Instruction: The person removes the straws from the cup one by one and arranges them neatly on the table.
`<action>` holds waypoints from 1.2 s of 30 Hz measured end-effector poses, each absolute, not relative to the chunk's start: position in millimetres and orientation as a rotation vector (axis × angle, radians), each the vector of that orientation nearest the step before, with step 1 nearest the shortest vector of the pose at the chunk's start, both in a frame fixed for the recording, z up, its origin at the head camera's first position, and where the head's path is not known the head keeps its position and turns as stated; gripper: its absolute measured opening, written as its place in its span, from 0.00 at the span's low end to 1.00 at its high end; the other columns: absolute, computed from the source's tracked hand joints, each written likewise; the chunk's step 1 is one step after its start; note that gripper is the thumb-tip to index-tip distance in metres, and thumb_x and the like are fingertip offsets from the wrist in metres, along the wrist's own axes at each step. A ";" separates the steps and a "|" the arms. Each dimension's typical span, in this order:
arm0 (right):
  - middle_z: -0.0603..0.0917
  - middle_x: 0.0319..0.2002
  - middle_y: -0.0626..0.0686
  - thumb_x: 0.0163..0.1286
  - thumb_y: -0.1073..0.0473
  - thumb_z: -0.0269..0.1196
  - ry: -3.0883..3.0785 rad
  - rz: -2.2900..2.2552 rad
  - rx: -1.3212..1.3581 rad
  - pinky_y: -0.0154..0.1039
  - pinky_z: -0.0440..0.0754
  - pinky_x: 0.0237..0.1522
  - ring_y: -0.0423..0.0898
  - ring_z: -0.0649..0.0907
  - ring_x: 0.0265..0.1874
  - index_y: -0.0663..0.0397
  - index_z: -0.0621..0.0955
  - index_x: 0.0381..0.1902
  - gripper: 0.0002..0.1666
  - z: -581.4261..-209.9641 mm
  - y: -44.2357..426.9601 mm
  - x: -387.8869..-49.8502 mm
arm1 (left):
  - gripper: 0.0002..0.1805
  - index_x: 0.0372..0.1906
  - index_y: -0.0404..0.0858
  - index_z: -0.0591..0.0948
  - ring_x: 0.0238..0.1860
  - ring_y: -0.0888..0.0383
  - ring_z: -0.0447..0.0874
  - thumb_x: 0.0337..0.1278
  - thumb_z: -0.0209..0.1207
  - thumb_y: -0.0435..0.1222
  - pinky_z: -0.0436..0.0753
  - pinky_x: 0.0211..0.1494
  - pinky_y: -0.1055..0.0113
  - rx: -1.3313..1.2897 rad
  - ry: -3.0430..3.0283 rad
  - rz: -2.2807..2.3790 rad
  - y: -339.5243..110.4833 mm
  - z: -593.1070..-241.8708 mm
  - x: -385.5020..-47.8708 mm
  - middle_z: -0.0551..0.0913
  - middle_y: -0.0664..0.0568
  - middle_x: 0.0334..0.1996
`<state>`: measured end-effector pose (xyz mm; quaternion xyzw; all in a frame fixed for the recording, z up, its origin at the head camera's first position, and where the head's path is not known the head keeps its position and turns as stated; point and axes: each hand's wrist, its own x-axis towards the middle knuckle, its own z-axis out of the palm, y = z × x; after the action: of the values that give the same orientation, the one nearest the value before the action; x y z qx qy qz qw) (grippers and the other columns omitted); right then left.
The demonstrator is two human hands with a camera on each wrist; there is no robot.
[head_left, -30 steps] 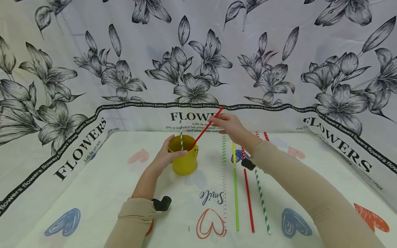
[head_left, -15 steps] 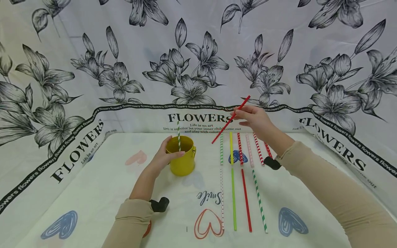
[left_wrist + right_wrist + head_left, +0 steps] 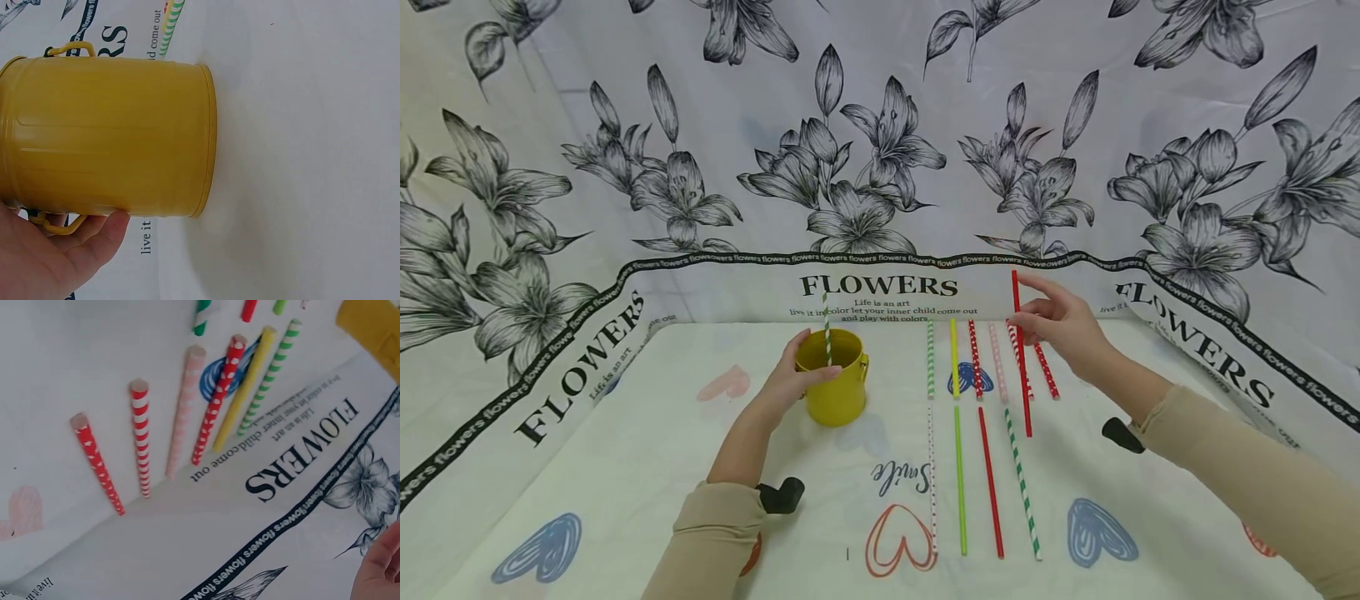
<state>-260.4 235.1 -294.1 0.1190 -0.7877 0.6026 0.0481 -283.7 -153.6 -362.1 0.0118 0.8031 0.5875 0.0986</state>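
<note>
In the head view my left hand (image 3: 786,383) grips a yellow bucket (image 3: 835,407), with the thumb lying over the rim. A green-and-white striped paper straw (image 3: 827,325) stands upright inside it. The left wrist view has the bucket (image 3: 112,137) on its side in the picture, my left hand (image 3: 56,259) at its handle lug. My right hand (image 3: 1067,329) pinches a red straw (image 3: 1026,400) near its upper part, held nearly upright above the right end of the back row. Only a bit of my right hand (image 3: 381,565) enters the right wrist view; the held straw is hidden there.
A back row holds several straws, among them a yellow straw (image 3: 955,358), a pink straw (image 3: 997,362) and a red starred straw (image 3: 1047,371). The front row includes a lime straw (image 3: 960,483), a red straw (image 3: 991,483) and a green-striped straw (image 3: 1022,483).
My right hand has carried the red straw from the bucket's mouth to the right, and the straw has turned from slanted to nearly upright. My left hand stays on the bucket.
</note>
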 end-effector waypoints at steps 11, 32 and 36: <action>0.81 0.34 0.46 0.67 0.63 0.65 -2.537 1.737 0.356 0.36 0.85 0.36 0.43 0.83 0.29 0.61 0.62 0.72 0.39 -317.5 262.2 -247.5 | 0.54 0.78 0.51 0.41 0.73 0.41 0.49 0.57 0.64 0.46 0.58 0.69 0.39 0.030 2.370 1.737 -153.6 -361.3 -283.8 0.47 0.44 0.76; 0.81 0.32 0.54 0.61 0.63 0.69 -2.765 1.560 0.378 0.30 0.77 0.31 0.42 0.78 0.30 0.70 0.68 0.65 0.38 -379.6 281.9 -231.5 | 0.53 0.78 0.51 0.40 0.73 0.41 0.49 0.59 0.63 0.45 0.57 0.70 0.39 0.032 2.365 1.739 -154.7 -360.0 -283.9 0.47 0.43 0.76; 0.81 0.30 0.53 0.61 0.65 0.69 -2.794 1.565 0.371 0.30 0.74 0.29 0.42 0.76 0.29 0.71 0.69 0.64 0.35 -389.5 281.7 -230.4 | 0.53 0.78 0.51 0.40 0.73 0.41 0.49 0.59 0.63 0.45 0.58 0.70 0.39 0.026 2.367 1.733 -154.1 -360.5 -283.5 0.47 0.43 0.76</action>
<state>-230.4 281.7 -389.5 0.1148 -0.8660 0.4849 -0.0412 -283.5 -154.1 -360.5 0.0090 0.8025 0.5874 0.1039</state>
